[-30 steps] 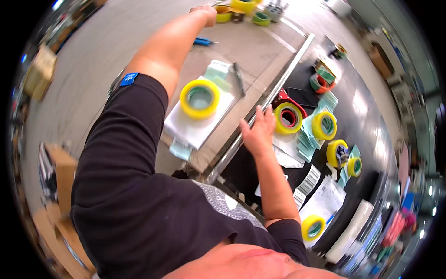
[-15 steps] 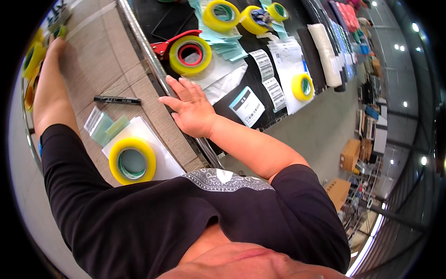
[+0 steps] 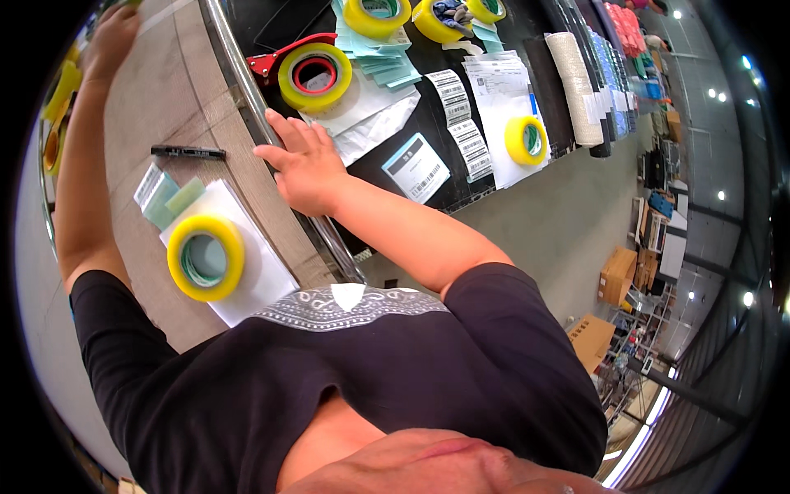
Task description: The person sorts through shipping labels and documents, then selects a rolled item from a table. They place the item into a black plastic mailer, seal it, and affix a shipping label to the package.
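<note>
My left hand [image 3: 113, 43] is stretched far out to the upper left, its fingers curled at a small greenish thing by the picture's rim that I cannot make out. My right hand [image 3: 306, 165] rests with fingers spread on the metal rail [image 3: 239, 70] along the table edge, holding nothing. Just beyond it lie a red tape dispenser [image 3: 271, 60] with a yellow tape roll [image 3: 315, 78] and a white-and-blue label card [image 3: 417, 169]. On the brown surface between my arms are a black marker [image 3: 188, 153], white sheets [image 3: 263, 267] and a large yellow tape roll [image 3: 234, 259].
More yellow tape rolls [image 3: 377, 20] sit on light-blue slips at the back. Barcode label strips [image 3: 462, 128] and papers under a small tape roll [image 3: 514, 148] lie farther right. A white roll [image 3: 573, 90] stretches along the black table. Cardboard boxes [image 3: 617, 274] stand at the right.
My left hand has moved up and farther away, toward the top left rim. My right hand stays spread on the rail. The whole view has shifted slightly.
</note>
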Action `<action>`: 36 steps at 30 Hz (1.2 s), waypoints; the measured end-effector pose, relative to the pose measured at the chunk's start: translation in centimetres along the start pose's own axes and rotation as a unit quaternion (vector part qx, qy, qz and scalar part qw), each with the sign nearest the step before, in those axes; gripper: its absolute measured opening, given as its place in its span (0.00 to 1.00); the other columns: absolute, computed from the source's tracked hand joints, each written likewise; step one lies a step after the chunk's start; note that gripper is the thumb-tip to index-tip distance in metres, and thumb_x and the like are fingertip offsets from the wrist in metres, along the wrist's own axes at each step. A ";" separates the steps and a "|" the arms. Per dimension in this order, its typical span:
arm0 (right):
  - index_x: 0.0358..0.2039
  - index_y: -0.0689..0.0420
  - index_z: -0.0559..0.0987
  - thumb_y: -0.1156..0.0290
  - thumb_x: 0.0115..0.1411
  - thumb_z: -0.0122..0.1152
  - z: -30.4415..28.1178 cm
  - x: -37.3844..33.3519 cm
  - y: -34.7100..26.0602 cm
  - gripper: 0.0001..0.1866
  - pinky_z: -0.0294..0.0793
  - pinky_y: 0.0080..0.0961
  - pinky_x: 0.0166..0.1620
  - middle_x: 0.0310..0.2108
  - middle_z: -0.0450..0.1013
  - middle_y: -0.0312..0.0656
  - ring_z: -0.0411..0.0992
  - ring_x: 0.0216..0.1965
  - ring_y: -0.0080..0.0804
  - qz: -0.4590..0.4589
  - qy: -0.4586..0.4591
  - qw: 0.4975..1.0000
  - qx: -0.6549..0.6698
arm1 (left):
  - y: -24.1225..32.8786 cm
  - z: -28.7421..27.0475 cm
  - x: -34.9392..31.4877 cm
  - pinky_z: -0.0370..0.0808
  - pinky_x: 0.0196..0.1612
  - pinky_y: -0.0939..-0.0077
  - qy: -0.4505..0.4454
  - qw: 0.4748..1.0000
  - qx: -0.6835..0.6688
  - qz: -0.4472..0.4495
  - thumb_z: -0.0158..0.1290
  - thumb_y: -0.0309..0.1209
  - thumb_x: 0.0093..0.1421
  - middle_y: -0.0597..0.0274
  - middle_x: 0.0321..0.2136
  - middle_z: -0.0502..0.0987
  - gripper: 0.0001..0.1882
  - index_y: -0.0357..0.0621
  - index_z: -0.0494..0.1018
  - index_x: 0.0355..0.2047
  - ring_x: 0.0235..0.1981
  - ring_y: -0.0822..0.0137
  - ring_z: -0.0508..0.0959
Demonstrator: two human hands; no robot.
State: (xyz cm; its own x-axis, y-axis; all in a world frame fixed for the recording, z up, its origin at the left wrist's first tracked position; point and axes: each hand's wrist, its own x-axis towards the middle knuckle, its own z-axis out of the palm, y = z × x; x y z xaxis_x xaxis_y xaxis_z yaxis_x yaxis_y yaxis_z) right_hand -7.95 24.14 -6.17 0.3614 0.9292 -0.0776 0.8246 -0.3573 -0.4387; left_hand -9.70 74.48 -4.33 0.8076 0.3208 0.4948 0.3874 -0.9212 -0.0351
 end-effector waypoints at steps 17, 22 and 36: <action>0.43 0.60 0.78 0.74 0.48 0.65 -14.5 -25.2 26.0 0.19 0.66 0.43 0.56 0.52 0.71 0.51 0.68 0.53 0.53 -0.157 0.142 0.959 0.187 | 60.2 -11.0 -9.5 0.72 0.47 0.63 -0.155 0.956 -0.248 0.000 0.57 0.29 0.52 0.56 0.41 0.71 0.07 0.36 0.75 0.27 0.42 0.52 0.73; 0.43 0.60 0.78 0.75 0.51 0.63 -20.0 -27.7 37.1 0.17 0.66 0.41 0.56 0.51 0.72 0.50 0.69 0.52 0.50 -0.107 0.187 0.966 0.140 | 67.3 -6.6 -10.6 0.73 0.48 0.65 -0.257 0.945 -0.187 -0.082 0.56 0.30 0.53 0.57 0.43 0.69 0.09 0.36 0.75 0.31 0.43 0.55 0.71; 0.40 0.61 0.80 0.75 0.53 0.63 -22.6 -24.4 43.6 0.12 0.69 0.37 0.53 0.46 0.75 0.48 0.71 0.48 0.45 -0.095 0.181 0.963 0.174 | 65.3 -13.4 -18.8 0.68 0.57 0.63 -0.113 0.955 -0.092 -0.260 0.62 0.28 0.51 0.60 0.48 0.76 0.15 0.42 0.75 0.40 0.54 0.54 0.71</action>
State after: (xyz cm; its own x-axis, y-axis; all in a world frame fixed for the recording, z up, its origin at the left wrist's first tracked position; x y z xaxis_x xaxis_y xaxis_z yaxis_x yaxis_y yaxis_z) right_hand 29.01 -16.25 -3.14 0.3981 0.8581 0.3242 0.7175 -0.0710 -0.6930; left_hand -5.52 5.40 -4.32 0.6105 0.7654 0.2036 0.6939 -0.6408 0.3283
